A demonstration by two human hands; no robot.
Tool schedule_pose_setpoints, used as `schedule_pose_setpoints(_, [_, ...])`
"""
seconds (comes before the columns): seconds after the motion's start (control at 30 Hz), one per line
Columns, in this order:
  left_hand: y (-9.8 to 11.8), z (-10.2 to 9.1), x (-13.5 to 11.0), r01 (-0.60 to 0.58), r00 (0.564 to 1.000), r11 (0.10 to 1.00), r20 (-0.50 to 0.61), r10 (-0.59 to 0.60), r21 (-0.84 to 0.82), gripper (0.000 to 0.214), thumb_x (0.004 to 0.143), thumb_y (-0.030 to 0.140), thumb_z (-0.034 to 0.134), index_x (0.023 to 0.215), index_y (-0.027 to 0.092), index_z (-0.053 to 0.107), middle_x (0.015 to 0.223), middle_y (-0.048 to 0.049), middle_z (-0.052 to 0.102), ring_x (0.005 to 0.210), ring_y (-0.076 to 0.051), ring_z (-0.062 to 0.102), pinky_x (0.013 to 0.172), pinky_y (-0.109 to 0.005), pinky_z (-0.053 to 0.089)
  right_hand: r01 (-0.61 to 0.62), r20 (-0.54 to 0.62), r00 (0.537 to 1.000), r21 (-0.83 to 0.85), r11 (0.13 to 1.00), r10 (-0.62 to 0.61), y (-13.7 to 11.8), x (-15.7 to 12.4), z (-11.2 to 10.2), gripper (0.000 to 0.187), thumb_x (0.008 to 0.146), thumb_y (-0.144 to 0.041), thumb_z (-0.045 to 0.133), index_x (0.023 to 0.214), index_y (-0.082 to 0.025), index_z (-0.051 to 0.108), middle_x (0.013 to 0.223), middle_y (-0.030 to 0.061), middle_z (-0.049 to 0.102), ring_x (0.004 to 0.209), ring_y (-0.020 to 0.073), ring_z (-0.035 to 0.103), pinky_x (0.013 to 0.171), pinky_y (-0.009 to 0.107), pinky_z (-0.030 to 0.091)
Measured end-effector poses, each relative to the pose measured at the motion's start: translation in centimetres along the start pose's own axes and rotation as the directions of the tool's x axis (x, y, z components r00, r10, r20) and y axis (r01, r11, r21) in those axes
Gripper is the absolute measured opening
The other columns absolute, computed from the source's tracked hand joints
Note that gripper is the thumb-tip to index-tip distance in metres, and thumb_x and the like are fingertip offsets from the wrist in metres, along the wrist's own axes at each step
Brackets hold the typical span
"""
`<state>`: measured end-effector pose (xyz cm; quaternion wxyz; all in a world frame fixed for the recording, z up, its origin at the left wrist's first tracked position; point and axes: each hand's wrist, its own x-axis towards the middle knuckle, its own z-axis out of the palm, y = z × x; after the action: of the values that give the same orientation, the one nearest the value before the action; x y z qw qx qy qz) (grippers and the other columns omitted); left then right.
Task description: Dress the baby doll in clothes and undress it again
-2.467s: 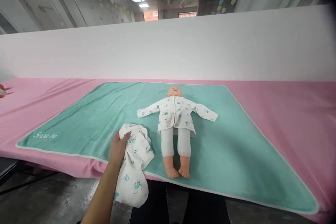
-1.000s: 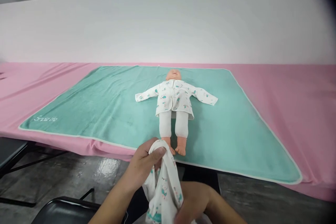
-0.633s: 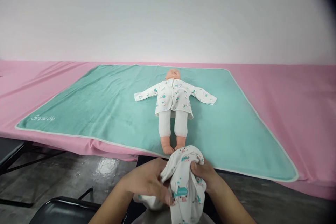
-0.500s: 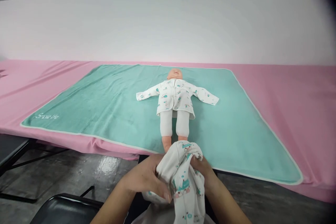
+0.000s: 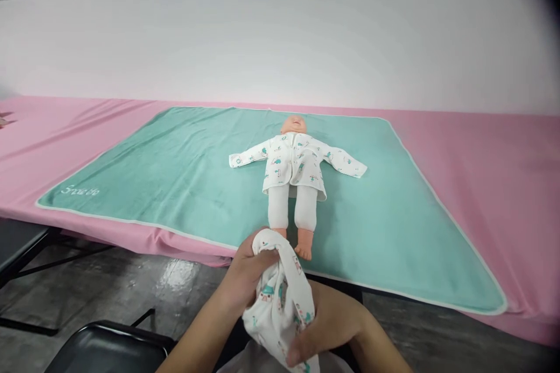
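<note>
A bunched white baby garment (image 5: 280, 294) with teal and red prints is held between both hands, just in front of the table edge. My left hand (image 5: 249, 271) grips its upper end, thumb pressed into the gathered opening. Lower down on the right side, my right hand (image 5: 330, 317) has its fingers and thumb around the cloth. Beyond it a baby doll (image 5: 294, 124) lies on its back, arms spread, feet toward me. The doll wears a matching printed jacket (image 5: 293, 163) and white leggings (image 5: 305, 208). One foot is partly hidden behind the garment.
The doll lies on a green blanket (image 5: 175, 175) with a white edge, spread over a pink tablecloth (image 5: 481, 186). A white partition (image 5: 280, 41) stands behind. Black chairs (image 5: 109, 349) are at lower left. Part of another person's hand (image 5: 4, 120) shows at the far left.
My left hand has moved up to the garment's upper end, while my right hand has slid lower. The garment has turned and shifted left, uncovering one doll foot.
</note>
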<state>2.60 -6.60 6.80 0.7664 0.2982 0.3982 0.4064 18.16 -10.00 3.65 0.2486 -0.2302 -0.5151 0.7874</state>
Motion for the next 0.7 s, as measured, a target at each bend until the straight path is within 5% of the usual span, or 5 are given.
schedule_pose_setpoints(0.17, [0.3,-0.3,0.2,-0.093,0.992,0.910,-0.040,0.119,0.404,0.011,0.073,0.022,0.062,0.074,0.016,0.053,0.064,0.0031,0.055,0.059,-0.010,0.049,0.057,-0.020,0.039,-0.069,-0.179,0.983,-0.176,0.982,0.037,-1.5,0.2,0.4,0.055,0.064,-0.029,0.075,0.116,-0.019,0.056,0.107,0.0042,0.061,0.097,0.0198,0.057,0.084,0.031,0.047])
schedule_pose_setpoints(0.3, [-0.6,-1.0,0.3,-0.179,0.975,0.760,0.007,0.223,0.625,0.004,0.074,0.019,0.055,0.072,0.016,0.054,0.068,0.0018,0.056,0.064,-0.012,0.048,0.060,-0.021,0.037,-0.212,-0.382,0.923,-0.404,0.890,0.047,-0.6,0.4,1.0,0.027,0.070,-0.027,0.068,0.097,-0.022,0.064,0.097,0.0008,0.066,0.086,0.0185,0.060,0.073,0.027,0.047])
schedule_pose_setpoints(0.4, [-0.5,-1.4,0.2,-0.181,0.977,0.694,0.045,0.209,0.697,0.007,0.074,0.015,0.052,0.076,0.016,0.058,0.072,0.0011,0.059,0.065,-0.012,0.049,0.059,-0.021,0.036,-0.245,-0.379,0.923,-0.444,0.862,0.067,-0.1,0.0,1.1,0.022,0.072,-0.033,0.067,0.090,-0.021,0.066,0.088,0.0008,0.066,0.079,0.0175,0.060,0.068,0.026,0.045])
schedule_pose_setpoints(0.57, [0.3,-2.3,-0.3,-0.190,0.981,0.561,0.181,0.071,0.806,0.005,0.070,0.016,0.058,0.073,0.015,0.062,0.066,0.0023,0.059,0.061,-0.012,0.049,0.055,-0.020,0.033,0.007,-0.122,0.992,-0.224,0.974,-0.036,-0.3,-1.7,0.0,0.062,0.056,-0.044,0.076,0.111,-0.019,0.060,0.104,0.0053,0.063,0.098,0.0227,0.057,0.089,0.034,0.043])
schedule_pose_setpoints(0.7, [-0.6,-2.6,-0.1,-0.284,0.958,0.473,0.224,0.179,0.834,0.010,0.072,0.024,0.062,0.068,0.015,0.062,0.061,0.0016,0.059,0.058,-0.012,0.049,0.054,-0.021,0.032,0.082,-0.075,0.995,0.182,0.980,-0.069,1.6,-1.2,-0.2,0.069,0.047,-0.052,0.078,0.101,-0.013,0.061,0.091,0.0074,0.063,0.092,0.0239,0.059,0.087,0.035,0.045])
